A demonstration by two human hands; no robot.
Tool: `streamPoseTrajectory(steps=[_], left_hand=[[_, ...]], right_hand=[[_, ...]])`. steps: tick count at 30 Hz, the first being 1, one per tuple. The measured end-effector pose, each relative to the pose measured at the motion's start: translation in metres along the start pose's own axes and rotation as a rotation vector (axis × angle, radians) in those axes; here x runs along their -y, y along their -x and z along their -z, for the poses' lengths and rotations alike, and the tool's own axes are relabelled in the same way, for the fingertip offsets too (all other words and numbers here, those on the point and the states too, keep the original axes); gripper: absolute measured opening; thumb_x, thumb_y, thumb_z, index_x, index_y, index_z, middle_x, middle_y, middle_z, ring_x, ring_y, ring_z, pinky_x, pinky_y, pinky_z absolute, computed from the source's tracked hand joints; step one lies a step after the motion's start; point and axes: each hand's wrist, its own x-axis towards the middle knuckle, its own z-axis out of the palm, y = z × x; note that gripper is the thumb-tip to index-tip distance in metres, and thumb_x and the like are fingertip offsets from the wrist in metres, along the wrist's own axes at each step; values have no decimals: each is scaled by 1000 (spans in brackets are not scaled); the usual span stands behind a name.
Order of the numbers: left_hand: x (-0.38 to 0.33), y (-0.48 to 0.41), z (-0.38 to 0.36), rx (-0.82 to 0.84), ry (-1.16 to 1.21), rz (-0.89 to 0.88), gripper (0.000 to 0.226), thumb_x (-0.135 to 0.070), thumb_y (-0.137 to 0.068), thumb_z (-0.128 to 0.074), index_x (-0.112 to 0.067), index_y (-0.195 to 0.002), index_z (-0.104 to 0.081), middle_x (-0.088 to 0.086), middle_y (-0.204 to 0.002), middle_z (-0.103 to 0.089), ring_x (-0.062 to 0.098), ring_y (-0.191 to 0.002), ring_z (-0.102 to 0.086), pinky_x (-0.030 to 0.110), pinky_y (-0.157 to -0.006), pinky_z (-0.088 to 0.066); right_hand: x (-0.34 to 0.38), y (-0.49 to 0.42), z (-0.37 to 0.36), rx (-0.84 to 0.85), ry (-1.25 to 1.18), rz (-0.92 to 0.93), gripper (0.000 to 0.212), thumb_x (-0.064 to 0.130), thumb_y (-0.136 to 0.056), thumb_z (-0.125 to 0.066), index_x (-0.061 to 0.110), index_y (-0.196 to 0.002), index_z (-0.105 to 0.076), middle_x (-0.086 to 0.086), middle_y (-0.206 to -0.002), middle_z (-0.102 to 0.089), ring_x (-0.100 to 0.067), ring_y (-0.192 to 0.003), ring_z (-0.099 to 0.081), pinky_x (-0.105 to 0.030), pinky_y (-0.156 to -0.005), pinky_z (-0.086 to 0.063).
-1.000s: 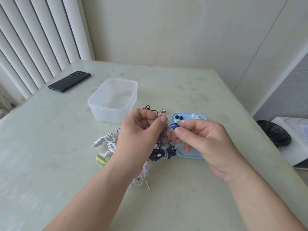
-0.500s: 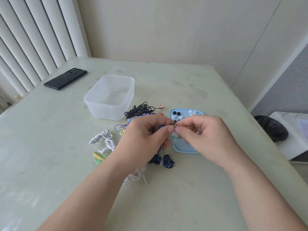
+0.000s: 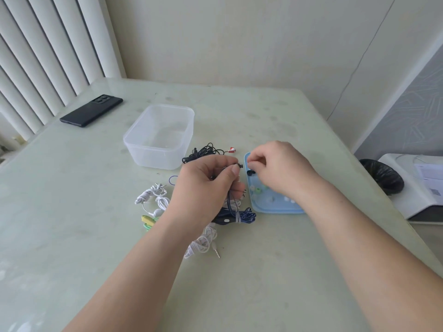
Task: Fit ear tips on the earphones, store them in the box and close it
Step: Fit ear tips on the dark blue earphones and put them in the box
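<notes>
Head view: the left hand (image 3: 208,185) pinches a dark earbud (image 3: 239,166) between thumb and forefinger, with the bud's tip pointing right. Its cable hangs down to a dark blue bundled cord (image 3: 239,217) lying on the table (image 3: 72,224). Just to the right, the right hand (image 3: 280,168) reaches over the far corner of a light blue lid (image 3: 275,209), fingers curled down beside a black ear tip (image 3: 250,173). I cannot tell whether those fingers hold anything. More pale ear tips (image 3: 257,190) lie on the lid. A clear plastic box (image 3: 159,136) stands open behind the left hand, near a black earphone coil (image 3: 203,151). White earphones (image 3: 153,196) and a yellow-green pair (image 3: 148,220) lie left of the wrist. A black phone (image 3: 91,110) sits well apart at the far left.
</notes>
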Motion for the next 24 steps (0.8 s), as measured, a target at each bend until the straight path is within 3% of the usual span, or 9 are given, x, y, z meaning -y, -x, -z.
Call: streamPoseTrajectory(steps=[3,10,12,14,18,21,24], left_hand=[[-2,1,0,9,20,11,11,-11,-100,-66,-13,-105,-76,10,-76,-77,23,-66,-74,45,-81,-65],[-4,2,0,7,19,1,11,-10,-101,-65,-12,-106,-75,6,-73,-76,31,-69,-74,47,-81,-65],[-6,3,0,7,16,-1,11,-11,-101,-65,-12,-105,-75,5,-73,-77,36,-74,-76,43,-80,-65],[-7,4,0,8,19,-9,11,-10,-101,-65,-13,-105,-75,5,-73,-77,34,-73,-75,39,-77,-66],[-9,6,-1,15,49,-23,9,-11,-100,-67,-13,-104,-75,9,-76,-77,22,-68,-75,26,-65,-62],[-11,9,-3,33,75,-45,9,-8,-100,-67,-11,-103,-75,5,-76,-78,15,-66,-75,20,-63,-58],[-9,9,-4,53,48,-80,11,-7,-100,-66,-13,-100,-75,0,-76,-78,14,-68,-76,21,-64,-59]], right_hand=[[2,-7,-3,104,104,-4,26,30,-93,-65,38,-69,-60,12,-76,-53,-20,-80,-60,-26,-59,-34],[0,1,-3,68,198,130,12,27,-96,-63,29,-90,-74,6,-91,-54,-20,-88,-57,-31,-69,-41],[-3,6,2,-47,0,152,10,23,-93,-68,26,-87,-75,7,-85,-61,-15,-77,-58,-30,-69,-47],[0,16,8,-142,-390,64,8,16,-92,-72,20,-88,-78,5,-77,-71,-8,-65,-63,-21,-64,-51],[9,39,3,-96,-1111,-138,11,-1,-91,-71,3,-100,-76,-12,-80,-77,-17,-67,-70,-28,-61,-56],[8,47,-6,-39,-1375,-198,17,-6,-90,-67,-3,-106,-73,-16,-84,-76,-21,-69,-71,-30,-69,-60],[5,50,-5,-10,-1456,-192,23,-4,-86,-69,-6,-109,-70,-18,-87,-75,-22,-70,-70,-32,-70,-61]])
